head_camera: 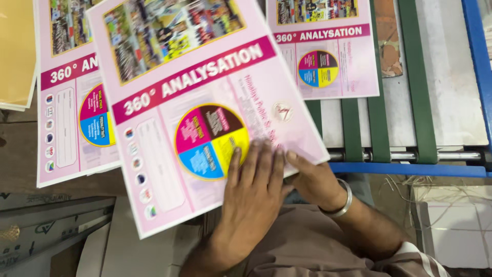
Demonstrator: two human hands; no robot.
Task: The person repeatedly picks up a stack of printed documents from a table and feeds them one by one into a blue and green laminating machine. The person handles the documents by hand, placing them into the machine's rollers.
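1. Two hands are laid on the lower right corner of the front pink sheet (205, 118): the left hand (251, 197) is spread flat, palm down, beside the four-coloured circle, and the right hand (315, 179), with a metal bangle (342, 202) at the wrist, is set at the sheet's edge, its grip underneath hidden. Nothing is clamped, so the glossy sheet could probably slide out if the pressure is eased.
2. Much of this sheet is held in the air, tilted, below and left of the conveyor's steel roller (405, 155); it could be bent or creased at the corner by the pressing palm.
3. Left of the roller, a second pink sheet (66, 102) is overlapped by the front one; it could be dragged out of place or scuffed.
4. Beyond the roller, a third sheet (328, 51) lies on the green belts (382, 102); a collision or a misfeed could follow if the sheets are brought together there.
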